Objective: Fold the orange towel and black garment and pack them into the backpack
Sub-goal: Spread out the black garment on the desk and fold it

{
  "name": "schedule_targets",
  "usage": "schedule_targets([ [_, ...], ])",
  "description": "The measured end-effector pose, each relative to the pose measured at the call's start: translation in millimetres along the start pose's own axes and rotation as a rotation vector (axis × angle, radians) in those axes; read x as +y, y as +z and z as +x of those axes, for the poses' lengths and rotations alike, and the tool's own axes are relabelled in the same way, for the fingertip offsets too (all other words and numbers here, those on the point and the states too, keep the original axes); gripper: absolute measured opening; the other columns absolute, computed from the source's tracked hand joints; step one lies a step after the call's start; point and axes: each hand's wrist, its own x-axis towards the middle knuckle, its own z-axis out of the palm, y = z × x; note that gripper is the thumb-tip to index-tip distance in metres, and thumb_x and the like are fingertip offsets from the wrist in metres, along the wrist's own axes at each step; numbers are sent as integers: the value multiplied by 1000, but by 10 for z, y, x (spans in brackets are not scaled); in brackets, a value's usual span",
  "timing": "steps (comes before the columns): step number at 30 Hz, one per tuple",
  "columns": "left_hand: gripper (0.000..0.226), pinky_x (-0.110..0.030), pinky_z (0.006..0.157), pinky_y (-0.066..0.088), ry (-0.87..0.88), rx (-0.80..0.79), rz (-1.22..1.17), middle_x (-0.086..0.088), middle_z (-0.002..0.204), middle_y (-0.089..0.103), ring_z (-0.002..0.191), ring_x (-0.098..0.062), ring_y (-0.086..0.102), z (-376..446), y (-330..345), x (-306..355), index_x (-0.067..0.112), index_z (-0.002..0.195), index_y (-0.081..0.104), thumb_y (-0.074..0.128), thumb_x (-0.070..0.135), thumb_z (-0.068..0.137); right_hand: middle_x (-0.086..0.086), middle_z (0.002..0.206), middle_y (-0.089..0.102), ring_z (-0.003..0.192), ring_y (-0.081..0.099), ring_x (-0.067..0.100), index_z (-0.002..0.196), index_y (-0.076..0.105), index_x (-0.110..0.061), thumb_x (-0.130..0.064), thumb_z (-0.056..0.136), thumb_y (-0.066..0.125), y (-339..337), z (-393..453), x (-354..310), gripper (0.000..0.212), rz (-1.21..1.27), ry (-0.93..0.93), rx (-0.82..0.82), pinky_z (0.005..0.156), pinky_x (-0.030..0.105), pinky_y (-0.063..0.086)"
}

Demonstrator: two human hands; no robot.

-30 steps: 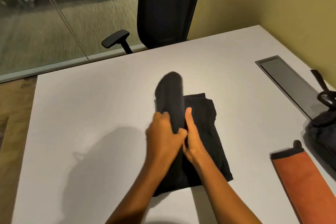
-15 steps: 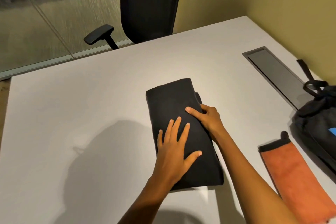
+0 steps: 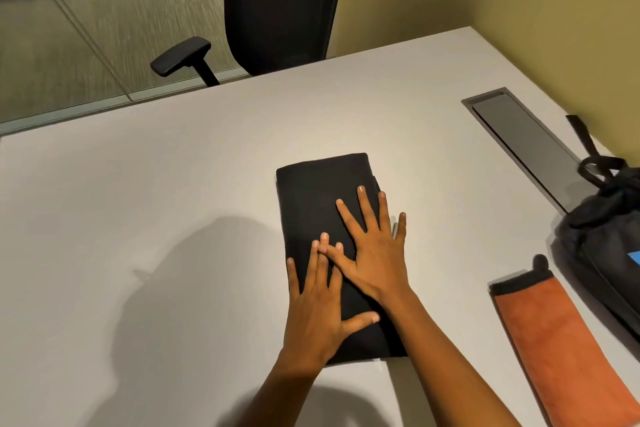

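Note:
The black garment lies folded into a narrow rectangle in the middle of the white table. Both hands press flat on it with fingers spread. My left hand rests on its near part, and my right hand lies just beyond, its thumb crossing over my left fingertips. The orange towel, folded into a long strip with a black end band, lies at the lower right. The black backpack with a blue patch sits at the right edge, partly cut off.
A grey cable hatch is set into the table at the back right. A black office chair stands behind the far edge. A yellow wall runs along the right and a glass partition at the back left.
The lifted part of the garment came down onto the rest a second ago. Since then both hands have flattened on top, and my right hand slid from the garment's side onto its surface.

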Motion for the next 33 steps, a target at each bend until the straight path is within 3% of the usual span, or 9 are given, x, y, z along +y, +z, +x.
schedule_targets([
  [6,111,-57,110,9,15,-7,80,-10,159,7,146,-25,4,3,14,19,13,150,14,24,90,71,-7,161,4,147,-11,19,147,21,-42,-74,84,31,72,6,54,72,172,-22,82,116,57,4],
  [9,112,-58,107,15,6,-55,96,-13,156,18,145,-28,14,-32,50,13,12,148,21,24,91,69,0,153,31,148,2,24,135,46,-37,-77,81,35,25,98,29,68,72,-14,124,116,59,1],
  [11,116,-59,105,16,-2,-55,93,-14,155,20,144,-29,17,-6,56,25,12,148,21,23,93,66,5,150,35,147,9,26,122,56,-31,-78,78,40,-66,304,16,66,75,-40,164,117,56,2],
  [14,125,-58,106,14,13,-50,118,-14,156,17,144,-29,14,17,67,-5,11,149,19,21,97,58,0,161,0,148,-7,20,145,30,-33,-80,75,40,-127,591,50,85,69,-45,17,118,52,1],
  [16,130,-58,105,15,47,-50,153,-15,156,17,143,-30,15,38,71,-83,11,149,19,22,98,53,-3,161,-6,146,-14,18,151,10,-33,-82,75,37,-96,701,88,95,54,6,-97,118,51,-2],
  [22,133,-59,106,16,100,-40,177,-14,157,14,144,-31,13,123,51,-189,12,150,14,22,99,51,-6,161,-3,147,-12,19,151,13,-31,-78,78,39,-51,804,136,91,128,73,-133,118,51,-2],
  [25,132,-63,109,21,83,-40,182,-15,156,17,143,-31,17,112,8,-187,11,149,18,22,99,52,-2,161,1,147,-10,20,151,14,-30,-78,82,30,-70,742,78,86,41,63,-35,118,51,-3],
  [29,127,-65,103,29,62,-46,165,-16,155,20,143,-32,17,102,-29,-155,9,148,23,21,97,57,1,161,1,147,-9,20,152,14,-28,-72,87,24,-56,281,-27,79,50,-30,81,119,50,0],
  [33,127,-63,107,26,81,-37,166,-13,158,11,145,-30,10,39,-26,-177,10,150,13,24,96,58,1,161,-3,148,-8,20,152,7,-27,-65,94,21,96,-385,-30,71,44,-14,80,119,49,6],
])
